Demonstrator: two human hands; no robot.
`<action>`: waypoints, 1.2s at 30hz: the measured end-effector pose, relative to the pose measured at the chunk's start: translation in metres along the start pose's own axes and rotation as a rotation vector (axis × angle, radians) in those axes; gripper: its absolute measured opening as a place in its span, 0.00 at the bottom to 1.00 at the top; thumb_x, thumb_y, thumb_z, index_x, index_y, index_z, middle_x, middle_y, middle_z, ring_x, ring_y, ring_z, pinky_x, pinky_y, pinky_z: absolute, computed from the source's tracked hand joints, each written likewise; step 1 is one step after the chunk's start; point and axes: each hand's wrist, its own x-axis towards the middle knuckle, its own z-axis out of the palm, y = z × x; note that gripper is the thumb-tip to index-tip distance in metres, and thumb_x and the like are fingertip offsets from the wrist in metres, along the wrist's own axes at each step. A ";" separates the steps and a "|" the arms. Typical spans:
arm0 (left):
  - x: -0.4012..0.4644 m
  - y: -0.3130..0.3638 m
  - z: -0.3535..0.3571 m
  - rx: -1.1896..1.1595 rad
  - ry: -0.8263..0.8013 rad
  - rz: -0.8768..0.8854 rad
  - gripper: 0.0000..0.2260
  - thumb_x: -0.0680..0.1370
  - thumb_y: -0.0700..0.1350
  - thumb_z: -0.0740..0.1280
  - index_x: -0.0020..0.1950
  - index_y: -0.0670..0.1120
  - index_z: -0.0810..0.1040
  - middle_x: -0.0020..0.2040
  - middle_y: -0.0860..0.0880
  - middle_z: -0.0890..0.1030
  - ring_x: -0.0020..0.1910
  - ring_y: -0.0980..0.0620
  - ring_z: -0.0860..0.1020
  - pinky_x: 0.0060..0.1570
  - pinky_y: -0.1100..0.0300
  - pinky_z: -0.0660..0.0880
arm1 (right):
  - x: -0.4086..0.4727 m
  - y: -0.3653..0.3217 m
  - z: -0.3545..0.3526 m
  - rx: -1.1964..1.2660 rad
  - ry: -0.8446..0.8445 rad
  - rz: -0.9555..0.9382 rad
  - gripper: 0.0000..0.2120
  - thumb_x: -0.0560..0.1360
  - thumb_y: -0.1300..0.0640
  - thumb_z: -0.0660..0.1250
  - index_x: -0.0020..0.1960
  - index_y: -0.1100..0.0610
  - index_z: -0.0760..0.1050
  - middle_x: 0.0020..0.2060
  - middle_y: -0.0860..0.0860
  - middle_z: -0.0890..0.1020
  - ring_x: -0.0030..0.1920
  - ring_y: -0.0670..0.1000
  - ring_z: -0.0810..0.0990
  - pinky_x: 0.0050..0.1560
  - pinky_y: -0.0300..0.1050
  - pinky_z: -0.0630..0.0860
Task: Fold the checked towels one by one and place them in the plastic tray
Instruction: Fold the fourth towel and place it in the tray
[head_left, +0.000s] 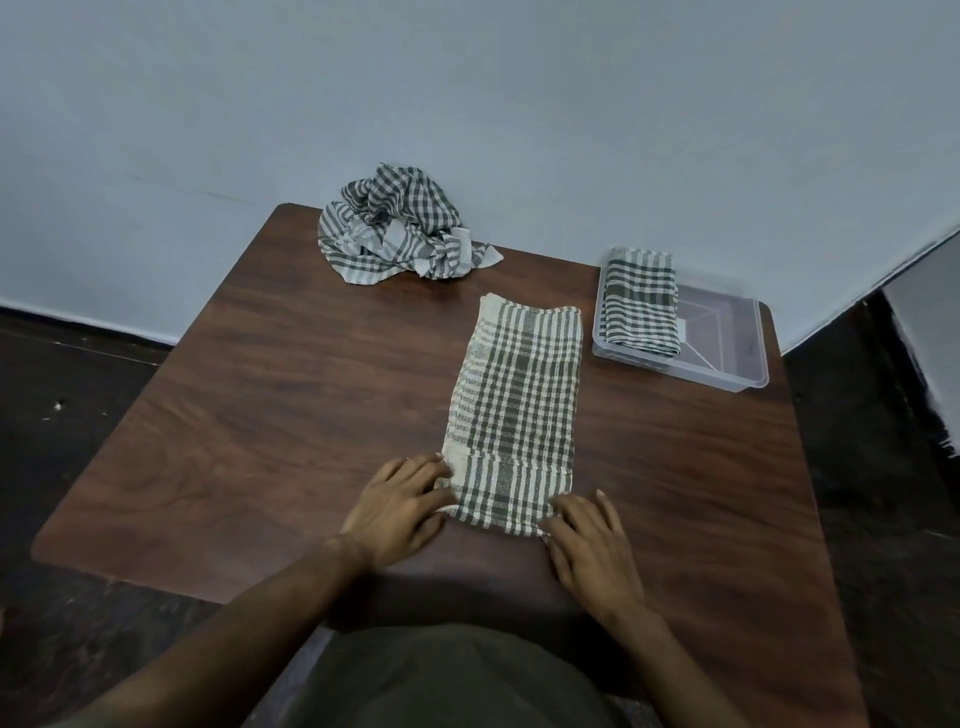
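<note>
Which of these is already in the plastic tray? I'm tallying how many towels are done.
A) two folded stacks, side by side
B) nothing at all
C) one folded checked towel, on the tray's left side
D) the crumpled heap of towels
C: one folded checked towel lies along the left side of the plastic tray, the rest of the tray bare; the crumpled heap sits on the table.

the long folded towel (514, 410) is cream with dark green checks. the crumpled pile (397, 226) shows grey-green and white checks. the tray (727, 332) is clear plastic, the table (260, 415) dark reddish-brown woodgrain, the wall (467, 78) pale blue-grey.
</note>
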 end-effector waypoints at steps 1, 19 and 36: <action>0.002 0.000 -0.002 -0.008 0.000 0.013 0.09 0.73 0.52 0.65 0.52 0.55 0.79 0.61 0.52 0.78 0.66 0.49 0.73 0.61 0.54 0.65 | 0.003 -0.001 -0.004 0.009 -0.020 -0.001 0.08 0.71 0.52 0.60 0.47 0.49 0.77 0.54 0.48 0.80 0.59 0.50 0.76 0.68 0.56 0.60; 0.061 0.009 -0.022 -1.418 0.062 -0.873 0.08 0.76 0.39 0.69 0.55 0.39 0.79 0.44 0.44 0.84 0.43 0.49 0.81 0.43 0.59 0.79 | 0.049 -0.006 -0.033 1.423 0.059 0.911 0.07 0.76 0.61 0.67 0.54 0.59 0.76 0.44 0.51 0.84 0.42 0.50 0.83 0.36 0.45 0.80; 0.019 0.007 -0.006 -0.199 0.204 -0.179 0.12 0.72 0.53 0.66 0.54 0.53 0.77 0.53 0.52 0.77 0.52 0.51 0.75 0.46 0.55 0.71 | -0.002 0.003 -0.002 0.153 0.109 0.074 0.19 0.72 0.46 0.64 0.60 0.51 0.75 0.60 0.51 0.76 0.61 0.50 0.73 0.60 0.45 0.69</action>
